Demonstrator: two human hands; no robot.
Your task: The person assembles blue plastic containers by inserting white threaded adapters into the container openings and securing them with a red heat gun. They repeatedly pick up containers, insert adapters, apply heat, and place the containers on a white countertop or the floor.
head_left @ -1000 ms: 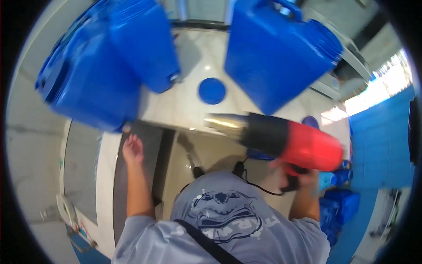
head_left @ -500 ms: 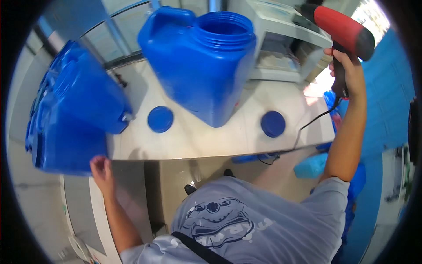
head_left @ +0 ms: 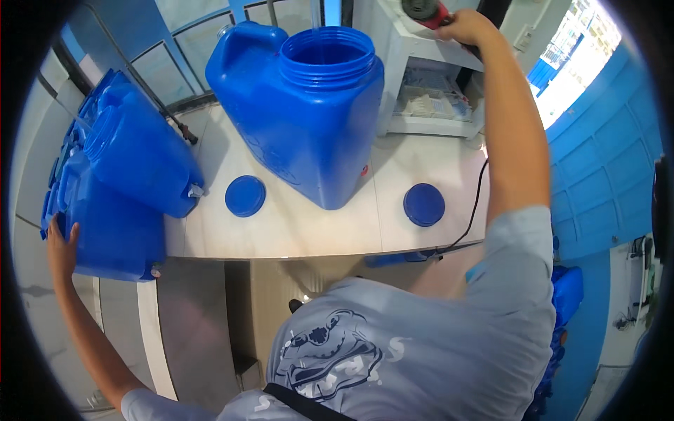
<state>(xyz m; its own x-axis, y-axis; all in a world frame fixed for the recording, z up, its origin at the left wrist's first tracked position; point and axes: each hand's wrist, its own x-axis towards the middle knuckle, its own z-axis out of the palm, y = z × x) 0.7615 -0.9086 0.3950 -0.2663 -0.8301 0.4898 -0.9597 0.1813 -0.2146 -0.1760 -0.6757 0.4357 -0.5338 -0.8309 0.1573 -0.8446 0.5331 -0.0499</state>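
My right hand is closed around the handle of a red and black heat gun at the top, above the white cabinet. Its black cord hangs down across the table. At the far left my left hand has its thumb and fingers around the dark blue cap of a blue jug. Part of that cap is hidden by the hand. A large uncapped blue jug stands in the middle. Two round blue lids lie on the tabletop, one on the left and one on the right.
Another uncapped blue jug with a small spigot stands behind the near left one. The white cabinet with open shelves is at the back right. The pale table ends at its front edge. Blue wall panels rise on the right.
The heat gun has moved left and away with my right hand, over the cabinet. My left hand has moved left from the near jug's front corner to its cap.
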